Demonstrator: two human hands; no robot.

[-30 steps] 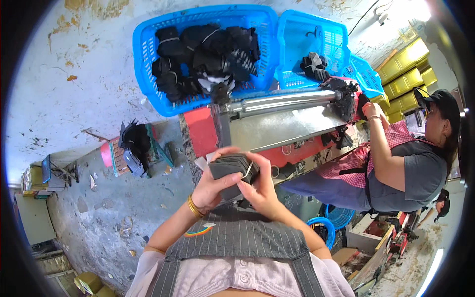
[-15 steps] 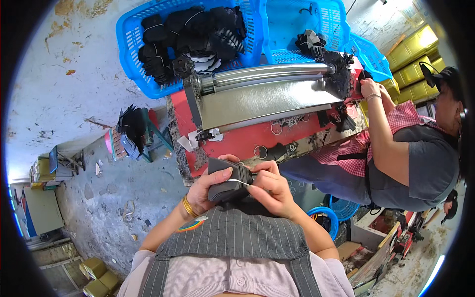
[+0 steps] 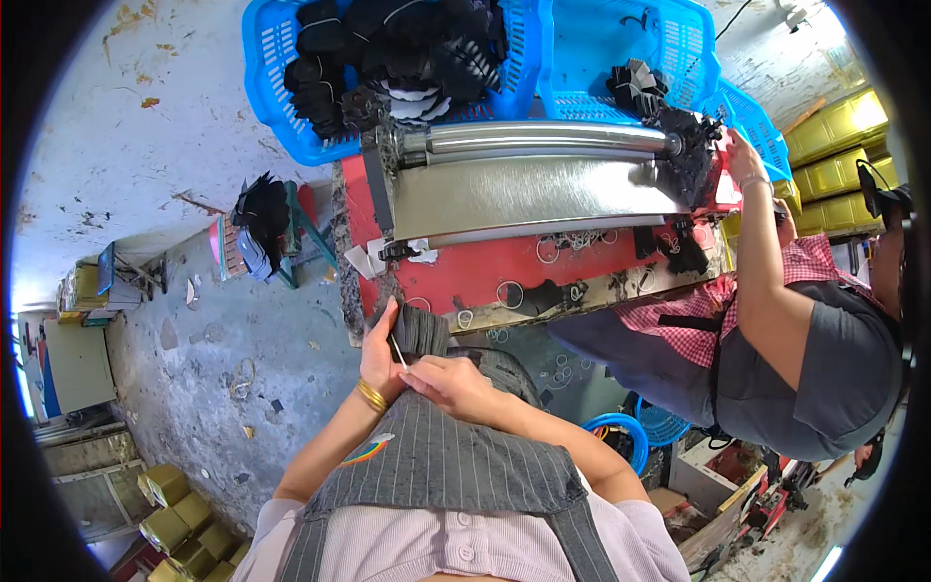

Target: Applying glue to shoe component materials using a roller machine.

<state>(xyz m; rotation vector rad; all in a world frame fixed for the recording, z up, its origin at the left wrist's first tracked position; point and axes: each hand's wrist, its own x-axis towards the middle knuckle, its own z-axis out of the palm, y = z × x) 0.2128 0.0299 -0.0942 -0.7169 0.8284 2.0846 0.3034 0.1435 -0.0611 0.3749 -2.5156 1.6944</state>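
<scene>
A thick stack of dark grey cut pieces (image 3: 421, 332), probably fabric, is held in front of my apron near the table's edge. My left hand (image 3: 378, 357) grips its left side, with the thumb pointing up. From that thumb side, a thin white elastic band (image 3: 399, 352) stretches down to my right hand (image 3: 452, 385), whose fingers are closed in a pinch on it. The right hand lies just below the stack, its forearm crossing my apron. How far the band goes round the stack is hidden.
A machine with a metal roller and plate (image 3: 543, 189) stands on a red-topped table (image 3: 441, 281) strewn with loose white bands. Behind it are blue baskets (image 3: 262, 82), some holding dark bundles. A co-worker (image 3: 766, 320) works at the right. Dark pieces lie on a stool (image 3: 260, 228).
The stack has turned and shifted slightly left, now showing its layered edges. My right hand has moved left and down with the band. The co-worker's near arm has reached further up.
</scene>
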